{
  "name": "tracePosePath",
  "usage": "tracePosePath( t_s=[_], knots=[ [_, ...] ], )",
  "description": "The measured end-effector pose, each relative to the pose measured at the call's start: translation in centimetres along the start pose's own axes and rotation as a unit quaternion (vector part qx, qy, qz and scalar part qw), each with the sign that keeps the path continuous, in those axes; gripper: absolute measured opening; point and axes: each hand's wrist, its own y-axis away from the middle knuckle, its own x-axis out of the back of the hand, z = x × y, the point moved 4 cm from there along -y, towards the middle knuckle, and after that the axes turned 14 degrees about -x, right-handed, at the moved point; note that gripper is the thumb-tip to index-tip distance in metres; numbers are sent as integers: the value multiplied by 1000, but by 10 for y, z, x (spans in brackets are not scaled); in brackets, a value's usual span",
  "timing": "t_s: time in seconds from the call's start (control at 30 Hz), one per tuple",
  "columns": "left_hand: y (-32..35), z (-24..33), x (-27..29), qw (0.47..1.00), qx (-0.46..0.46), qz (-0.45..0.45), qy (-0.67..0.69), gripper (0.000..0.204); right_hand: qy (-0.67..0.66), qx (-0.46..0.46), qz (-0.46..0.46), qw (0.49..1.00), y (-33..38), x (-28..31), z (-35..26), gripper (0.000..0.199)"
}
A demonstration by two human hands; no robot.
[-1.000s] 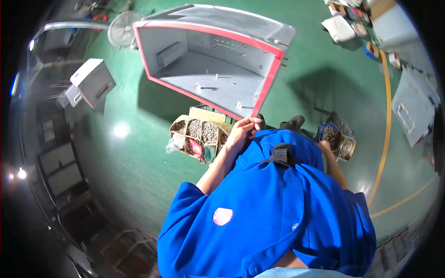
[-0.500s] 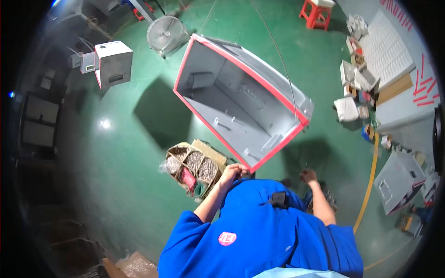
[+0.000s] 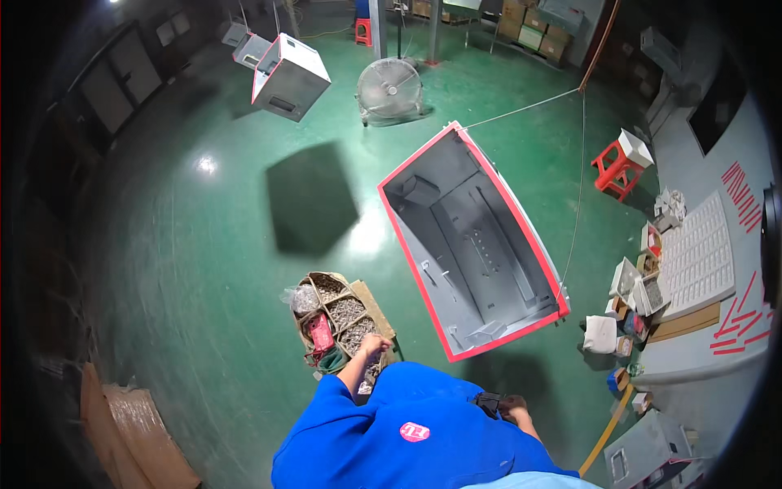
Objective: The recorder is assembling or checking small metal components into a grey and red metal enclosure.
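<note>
Left hand (image 3: 375,345): it is reaching down over the near edge of the cardboard box (image 3: 342,319), fingers curled in a loose closed grip; whether it is gripping anything cannot be told.
Cardboard box: it is sitting on the green floor (image 3: 204,269) just ahead of the person, split into compartments holding small grey metal parts, with a red piece lying in one of them.
Right hand (image 3: 513,405): it is showing only partly past the blue sleeve, low by the person's body; its grip cannot be told.
Grey housing (image 3: 472,244): a large open metal shell with a red rim is hanging tilted on a wire, just right of the box, its lower edge near the left hand but apart from it.
Second housing (image 3: 287,75): it is hanging farther off, casting a dark shadow on the floor.
Fan (image 3: 389,88): it is standing on the floor well beyond the grey housing.
Red stool (image 3: 615,167): it is standing far to the right.
</note>
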Motion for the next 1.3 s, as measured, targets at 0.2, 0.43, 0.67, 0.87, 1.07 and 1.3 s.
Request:
tracePosePath(
  t_s=[0.2, 0.43, 0.67, 0.87, 1.07, 1.3],
  knots=[
    [2, -100, 106, 823, 98, -81, -554, 37, -2, -36, 33, 999, -1, 6, 5, 9],
    [16, -124, 109, 928, 124, 1, -352, 29, -7, -3, -31, 999, -57, -16, 10, 8],
    [-6, -34, -12, 934, 15, -133, -332, 15, -8, -24, -29, 999, -31, 12, 0, 9],
    [0, -8, -18, 867, -51, -130, -479, 17, 243, -40, -33, 969, -24, 65, -19, 16],
    [12, -39, -13, 814, -97, -156, -552, 28, 273, -6, 163, 948, -1, 145, -37, 18],
    [-12, -121, 38, 814, -18, -237, -530, 23, 332, 142, 113, 926, 34, 77, -13, 24]
  ],
)
